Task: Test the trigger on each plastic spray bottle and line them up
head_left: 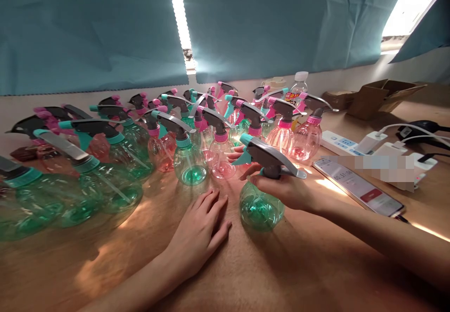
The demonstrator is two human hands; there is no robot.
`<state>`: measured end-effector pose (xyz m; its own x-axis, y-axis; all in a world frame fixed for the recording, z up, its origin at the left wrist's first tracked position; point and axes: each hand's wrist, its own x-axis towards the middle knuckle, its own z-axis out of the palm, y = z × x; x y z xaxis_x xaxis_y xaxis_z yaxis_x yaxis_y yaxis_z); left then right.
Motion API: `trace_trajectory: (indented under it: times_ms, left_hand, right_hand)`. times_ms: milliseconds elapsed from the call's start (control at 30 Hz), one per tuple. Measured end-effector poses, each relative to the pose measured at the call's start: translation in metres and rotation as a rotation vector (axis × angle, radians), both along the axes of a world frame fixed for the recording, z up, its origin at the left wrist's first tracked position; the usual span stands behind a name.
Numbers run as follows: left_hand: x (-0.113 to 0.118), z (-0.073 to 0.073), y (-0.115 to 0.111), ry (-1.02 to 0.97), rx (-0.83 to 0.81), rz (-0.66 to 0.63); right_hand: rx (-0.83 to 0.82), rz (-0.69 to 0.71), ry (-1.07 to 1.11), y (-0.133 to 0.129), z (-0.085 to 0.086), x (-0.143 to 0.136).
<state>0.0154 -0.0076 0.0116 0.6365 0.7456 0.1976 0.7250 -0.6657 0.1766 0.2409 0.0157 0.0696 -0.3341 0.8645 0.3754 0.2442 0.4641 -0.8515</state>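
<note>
My right hand [277, 186] is wrapped round the neck of a green spray bottle [262, 211], just under its grey and teal trigger head. The bottle is upright, close to or on the wooden table; the hand hides its collar. My left hand [200, 230] lies flat on the table to the left of that bottle, fingers stretched out and holding nothing. Beyond its fingertips stands another green spray bottle [190, 164] with a teal collar. Beside that one is a pink spray bottle [222, 159] with a pink collar.
Several green spray bottles [105, 187] crowd the left side, and pink ones [306, 138] stand toward the back. On the right lie a phone [358, 185] and a white power strip [341, 142] with chargers and cables. An open cardboard box [376, 97] sits behind them, near a clear bottle [298, 87].
</note>
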Motion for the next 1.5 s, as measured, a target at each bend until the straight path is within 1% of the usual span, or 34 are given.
trace_trajectory:
  times_ms: [267,433,533,733,933,1100,1300,1500]
  left_hand:
    - [0.000,0.000,0.001,-0.001,-0.005,0.001]
    - [0.000,0.000,0.000,0.003,-0.004,0.005]
    - [0.000,0.001,0.000,0.013,-0.010,0.005]
    - [0.000,0.000,0.000,0.007,-0.001,-0.002]
    - [0.001,-0.001,0.002,-0.026,0.004,-0.006]
    - [0.000,0.000,0.001,-0.008,0.007,0.001]
    - [0.000,0.000,0.001,-0.008,0.002,0.000]
    - [-0.001,-0.001,0.001,0.003,0.002,-0.002]
  right_hand:
    - [-0.006,-0.013,0.007,-0.001,0.002,-0.001]
    - [-0.020,-0.079,0.000,0.001,-0.005,0.002]
    - [-0.041,-0.094,-0.019,0.000,-0.008,0.005]
    - [-0.080,-0.140,-0.014,-0.006,-0.004,0.004]
    - [-0.074,-0.110,0.080,-0.004,-0.006,0.000]
    - [-0.065,-0.115,0.142,-0.006,-0.001,-0.004]
    - [-0.017,-0.122,0.108,-0.007,0.005,-0.006]
    - [-0.010,-0.132,0.044,-0.005,0.001,-0.007]
